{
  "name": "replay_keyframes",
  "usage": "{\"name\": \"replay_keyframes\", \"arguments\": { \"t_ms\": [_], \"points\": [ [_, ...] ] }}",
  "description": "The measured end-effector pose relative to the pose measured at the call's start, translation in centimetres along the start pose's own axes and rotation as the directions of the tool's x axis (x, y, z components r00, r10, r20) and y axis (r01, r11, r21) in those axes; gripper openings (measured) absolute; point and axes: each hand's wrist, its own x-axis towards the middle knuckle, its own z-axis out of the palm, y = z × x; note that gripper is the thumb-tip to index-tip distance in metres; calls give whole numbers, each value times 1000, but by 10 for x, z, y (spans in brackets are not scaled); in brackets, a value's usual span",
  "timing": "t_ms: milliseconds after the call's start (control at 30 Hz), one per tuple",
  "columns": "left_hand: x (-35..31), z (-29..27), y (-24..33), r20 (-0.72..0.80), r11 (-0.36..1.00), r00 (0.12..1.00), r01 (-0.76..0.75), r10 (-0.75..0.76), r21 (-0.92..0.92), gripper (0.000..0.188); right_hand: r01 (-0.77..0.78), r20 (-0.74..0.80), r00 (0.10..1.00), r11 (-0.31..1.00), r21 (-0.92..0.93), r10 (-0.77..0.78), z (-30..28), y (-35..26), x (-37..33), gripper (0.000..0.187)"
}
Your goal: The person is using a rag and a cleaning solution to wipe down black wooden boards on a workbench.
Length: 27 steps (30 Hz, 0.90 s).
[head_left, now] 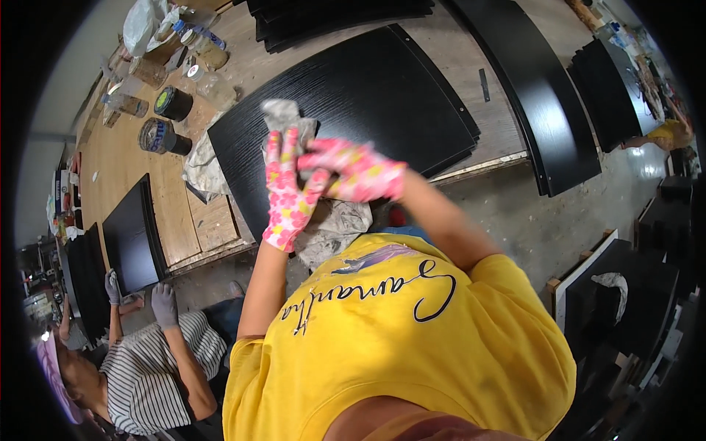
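Centre: left hand [288, 195] spread on grey rag [281, 110], over black panel [360, 81]; right hand [360, 172] just beside, blurred, can't tell grip. Jar [173, 104] upper left.

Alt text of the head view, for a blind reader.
A left hand in a pink floral glove lies on a grey cloth on a black wood-grained panel; the blurred right hand, gloved alike, is beside it. Clear bottles are on the brown wooden table; a striped-shirted co-worker is at lower left.
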Motion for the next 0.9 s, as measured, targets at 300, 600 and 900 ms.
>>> {"name": "replay_keyframes", "arguments": {
  "t_ms": [300,600,900],
  "points": [
    [7,-8,8,99,939,995,-45,12,340,74,-513,-419,719,830,218,554,-104,15,-70,39],
    [120,-85,-140,-375,824,756,564,-537,-43,108,32,114,993,923,-383,12,19,-25,12,65],
    [200,-89,-209,-173,894,880,448,-443,-10,93,-432,-613,706,901,23,354,-68,-4,-50,32]
  ]
}}
